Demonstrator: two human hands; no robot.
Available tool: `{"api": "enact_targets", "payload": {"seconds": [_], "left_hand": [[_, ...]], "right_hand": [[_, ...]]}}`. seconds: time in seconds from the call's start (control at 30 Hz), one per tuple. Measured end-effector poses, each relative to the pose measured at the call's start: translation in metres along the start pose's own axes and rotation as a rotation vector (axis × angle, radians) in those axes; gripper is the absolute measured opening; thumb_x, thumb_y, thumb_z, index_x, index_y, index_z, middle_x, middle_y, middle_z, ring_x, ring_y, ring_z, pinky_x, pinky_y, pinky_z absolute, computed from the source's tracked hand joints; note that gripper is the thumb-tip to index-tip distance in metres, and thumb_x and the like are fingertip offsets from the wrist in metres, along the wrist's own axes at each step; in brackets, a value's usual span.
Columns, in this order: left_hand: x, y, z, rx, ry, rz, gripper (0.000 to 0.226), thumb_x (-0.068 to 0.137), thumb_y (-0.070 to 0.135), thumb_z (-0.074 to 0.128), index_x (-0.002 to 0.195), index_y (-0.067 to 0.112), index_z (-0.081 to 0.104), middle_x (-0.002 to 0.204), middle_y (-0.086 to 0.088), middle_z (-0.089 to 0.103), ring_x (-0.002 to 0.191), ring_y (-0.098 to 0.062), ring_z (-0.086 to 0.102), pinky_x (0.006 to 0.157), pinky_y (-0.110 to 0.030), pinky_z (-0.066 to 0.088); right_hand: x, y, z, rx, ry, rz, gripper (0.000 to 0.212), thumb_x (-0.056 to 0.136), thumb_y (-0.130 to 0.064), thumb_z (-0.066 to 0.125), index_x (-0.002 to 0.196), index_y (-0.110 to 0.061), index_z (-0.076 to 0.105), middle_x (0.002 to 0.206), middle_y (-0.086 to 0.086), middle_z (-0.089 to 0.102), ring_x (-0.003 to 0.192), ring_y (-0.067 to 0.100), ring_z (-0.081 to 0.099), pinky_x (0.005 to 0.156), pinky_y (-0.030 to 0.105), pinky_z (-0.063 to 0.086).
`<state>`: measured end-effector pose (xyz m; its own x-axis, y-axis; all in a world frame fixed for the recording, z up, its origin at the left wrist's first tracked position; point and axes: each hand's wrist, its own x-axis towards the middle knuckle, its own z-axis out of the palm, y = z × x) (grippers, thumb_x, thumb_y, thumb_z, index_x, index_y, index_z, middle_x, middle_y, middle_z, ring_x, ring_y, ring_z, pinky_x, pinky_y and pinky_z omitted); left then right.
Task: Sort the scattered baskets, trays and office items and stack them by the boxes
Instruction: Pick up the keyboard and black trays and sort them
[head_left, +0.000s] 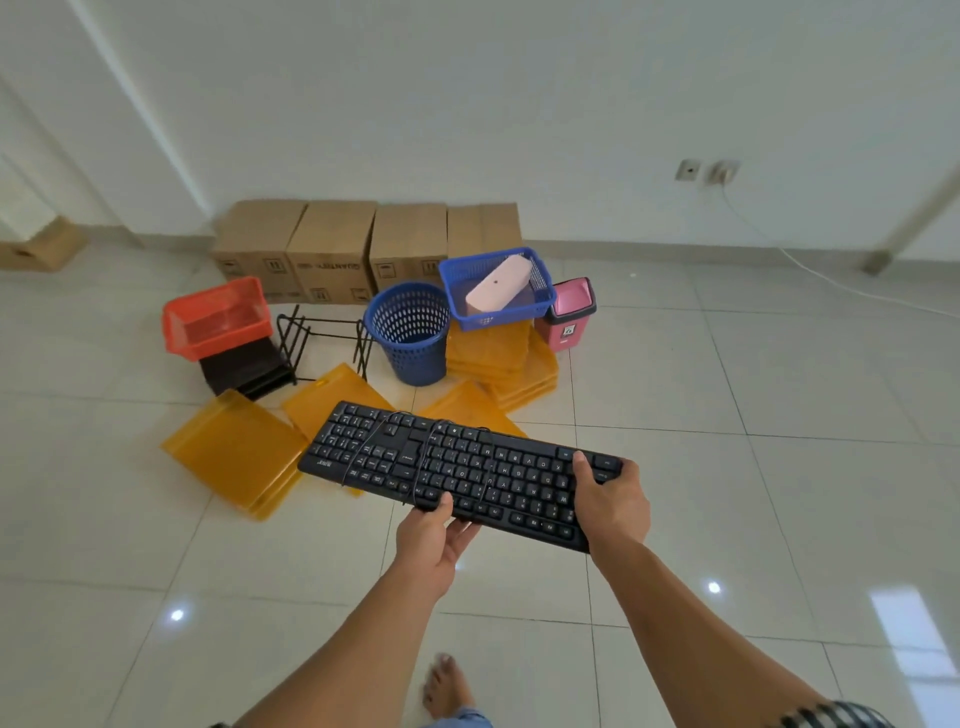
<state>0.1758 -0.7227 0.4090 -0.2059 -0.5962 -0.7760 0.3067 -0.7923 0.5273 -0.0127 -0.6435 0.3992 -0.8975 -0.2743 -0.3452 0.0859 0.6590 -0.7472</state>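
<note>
**Item:** black keyboard (457, 467), cable wound round its middle, held level above the floor (727, 493), over the yellow trays (234, 452) and short of the boxes (332, 244) along the wall edge.

**Hold:** left grip (434, 540) clamped on the near long edge, thumb on the keys. Right grip (610, 504) clamped on the right end.

**Handling:** carry two-handed with the cable trapped, and lay it flat on a stable stack.

**Markings:** key legends upside down. Box print appears to read "QUANTITY", inverted. Keyboard logo illegible.
</note>
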Motion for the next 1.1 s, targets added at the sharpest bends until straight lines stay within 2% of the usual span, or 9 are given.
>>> {"api": "enact_targets", "payload": {"seconds": [0.17, 0.27, 0.37, 0.43, 0.57, 0.73, 0.87, 0.97, 1.1], "left_hand": [[0.043, 0.042, 0.015, 0.078, 0.006, -0.026, 0.020, 0.100, 0.005, 0.057, 0.120, 0.004, 0.062, 0.105, -0.015, 0.073, 0.097, -0.033, 0.070, 0.061, -0.037, 0.062], [0.064, 0.059, 0.022, 0.074, 0.016, -0.053, 0.021, 0.099, 0.009, 0.061, 0.118, 0.000, 0.063, 0.098, -0.015, 0.076, 0.096, -0.034, 0.072, 0.064, -0.039, 0.062], [0.084, 0.073, 0.034, 0.029, 0.038, -0.060, 0.023, 0.099, 0.020, 0.062, 0.112, 0.001, 0.063, 0.087, -0.013, 0.077, 0.083, -0.032, 0.075, 0.058, -0.038, 0.062], [0.098, 0.081, 0.043, -0.006, 0.067, -0.058, 0.026, 0.100, 0.029, 0.060, 0.109, 0.004, 0.062, 0.088, -0.014, 0.077, 0.077, -0.032, 0.076, 0.058, -0.040, 0.062], [0.131, 0.100, 0.061, -0.014, 0.152, -0.088, 0.033, 0.102, 0.040, 0.054, 0.107, 0.008, 0.059, 0.102, -0.021, 0.071, 0.088, -0.036, 0.071, 0.065, -0.045, 0.059], [0.180, 0.116, 0.089, -0.023, 0.275, -0.154, 0.028, 0.105, 0.029, 0.051, 0.111, 0.002, 0.058, 0.108, -0.023, 0.070, 0.095, -0.038, 0.070, 0.071, -0.047, 0.058], [0.218, 0.113, 0.116, -0.042, 0.360, -0.240, 0.024, 0.105, 0.024, 0.051, 0.107, 0.001, 0.056, 0.108, -0.024, 0.068, 0.092, -0.039, 0.070, 0.068, -0.049, 0.058], [0.250, 0.104, 0.135, -0.102, 0.384, -0.279, 0.022, 0.104, 0.019, 0.053, 0.112, -0.001, 0.056, 0.109, -0.025, 0.068, 0.093, -0.040, 0.069, 0.073, -0.051, 0.059], [0.296, 0.089, 0.144, -0.155, 0.413, -0.325, 0.022, 0.103, 0.007, 0.052, 0.123, -0.003, 0.054, 0.125, -0.026, 0.064, 0.117, -0.040, 0.063, 0.091, -0.052, 0.054]], "right_hand": [[0.017, -0.031, 0.033, 0.015, 0.044, 0.041, 0.037, 0.090, -0.059, 0.062, 0.103, -0.027, 0.048, 0.078, -0.013, 0.056, 0.065, 0.004, 0.049, 0.068, 0.031, 0.042], [0.032, -0.047, 0.049, 0.005, 0.042, 0.053, 0.037, 0.089, -0.060, 0.061, 0.103, -0.028, 0.047, 0.078, -0.013, 0.057, 0.066, 0.007, 0.051, 0.069, 0.032, 0.046], [0.051, -0.063, 0.067, -0.007, 0.036, 0.034, 0.038, 0.089, -0.060, 0.062, 0.103, -0.028, 0.048, 0.077, -0.014, 0.056, 0.066, 0.011, 0.052, 0.070, 0.032, 0.046], [0.067, -0.072, 0.079, -0.014, 0.026, 0.016, 0.038, 0.089, -0.061, 0.062, 0.103, -0.028, 0.049, 0.077, -0.016, 0.056, 0.065, 0.010, 0.052, 0.070, 0.031, 0.044], [0.108, -0.085, 0.104, -0.030, -0.032, 0.019, 0.038, 0.087, -0.063, 0.062, 0.103, -0.030, 0.049, 0.078, -0.016, 0.056, 0.067, 0.010, 0.054, 0.070, 0.030, 0.044], [0.176, -0.097, 0.133, -0.100, -0.107, 0.025, 0.040, 0.087, -0.065, 0.061, 0.101, -0.029, 0.051, 0.076, -0.015, 0.055, 0.064, 0.002, 0.049, 0.065, 0.029, 0.040], [0.230, -0.098, 0.153, -0.207, -0.182, 0.029, 0.047, 0.088, -0.066, 0.059, 0.099, -0.021, 0.049, 0.075, -0.009, 0.055, 0.063, 0.007, 0.050, 0.055, 0.026, 0.037], [0.274, -0.091, 0.172, -0.286, -0.211, 0.043, 0.050, 0.088, -0.067, 0.058, 0.099, -0.019, 0.048, 0.075, -0.007, 0.054, 0.064, 0.014, 0.052, 0.066, 0.031, 0.044], [0.323, -0.074, 0.200, -0.382, -0.255, 0.032, 0.050, 0.089, -0.067, 0.057, 0.099, -0.018, 0.049, 0.073, -0.008, 0.051, 0.068, 0.019, 0.053, 0.070, 0.033, 0.044]]}}
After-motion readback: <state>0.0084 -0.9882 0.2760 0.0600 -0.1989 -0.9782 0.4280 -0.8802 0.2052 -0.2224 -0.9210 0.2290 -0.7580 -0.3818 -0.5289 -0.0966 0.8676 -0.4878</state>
